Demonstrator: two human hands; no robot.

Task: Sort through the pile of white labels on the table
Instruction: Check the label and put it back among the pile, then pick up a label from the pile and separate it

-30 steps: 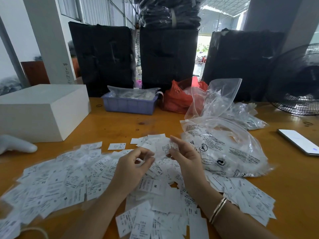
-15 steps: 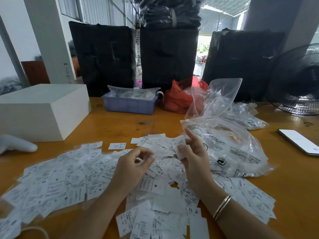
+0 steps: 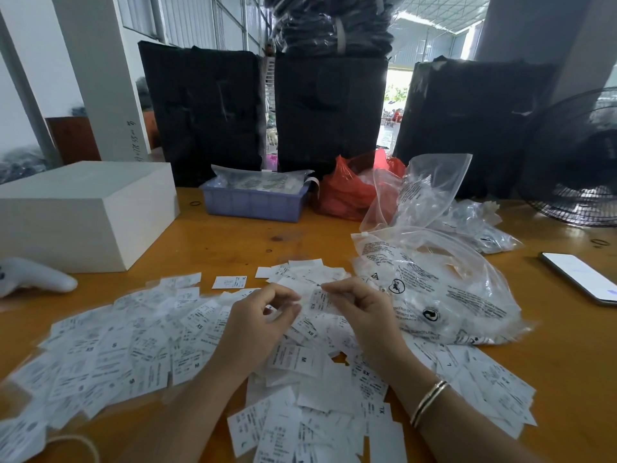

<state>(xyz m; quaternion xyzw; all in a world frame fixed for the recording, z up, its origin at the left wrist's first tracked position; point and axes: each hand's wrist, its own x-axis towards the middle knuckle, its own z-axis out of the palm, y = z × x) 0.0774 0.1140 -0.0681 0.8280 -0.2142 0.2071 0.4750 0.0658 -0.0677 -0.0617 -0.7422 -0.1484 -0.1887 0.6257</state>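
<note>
While both hands hovered close together over the middle of the pile of white labels (image 3: pixel 140 349), the left hand (image 3: pixel 257 325) had its fingers curled with the thumb and forefinger tips nearly meeting, though whether they pinched a label could not be told, and the right hand (image 3: pixel 364 309) pinched a single label (image 3: pixel 319 300) between thumb and forefinger. That pile lay spread across the near half of the wooden table (image 3: pixel 567 355), reaching from the left edge to just under a printed clear plastic bag (image 3: pixel 444 289) on the right, with a white box (image 3: pixel 83 212), a blue tray (image 3: pixel 253 205), a red bag (image 3: pixel 344 192) and a phone (image 3: pixel 581 275) farther out.
</note>
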